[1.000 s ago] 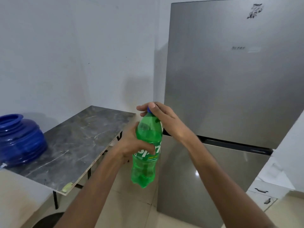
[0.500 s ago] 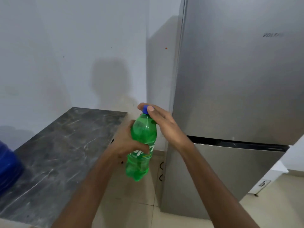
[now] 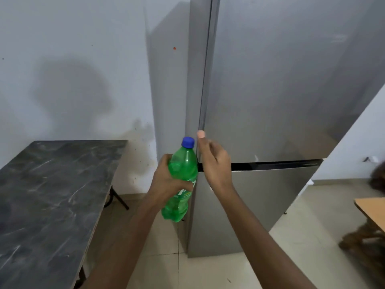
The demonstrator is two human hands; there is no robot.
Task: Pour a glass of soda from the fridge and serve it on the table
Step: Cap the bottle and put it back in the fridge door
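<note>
Head view, marble table [image 3: 52, 195], fridge [image 3: 281, 90], bottle [image 3: 183, 170]

I count 1 green soda bottle [image 3: 183, 170] in front of me, and it carries 1 blue cap [image 3: 188, 142]. I see 2 hands of mine: 1 left hand [image 3: 166, 180] and 1 right hand [image 3: 214, 163]. There is 1 steel fridge [image 3: 270, 101] at far right, with 2 doors: 1 upper door [image 3: 291, 69] and 1 lower door [image 3: 239, 205]. Tables come to 2: 1 marble-topped table [image 3: 52, 195] at near left and 1 wooden table [image 3: 373, 209] at near right, showing only 1 corner
</note>
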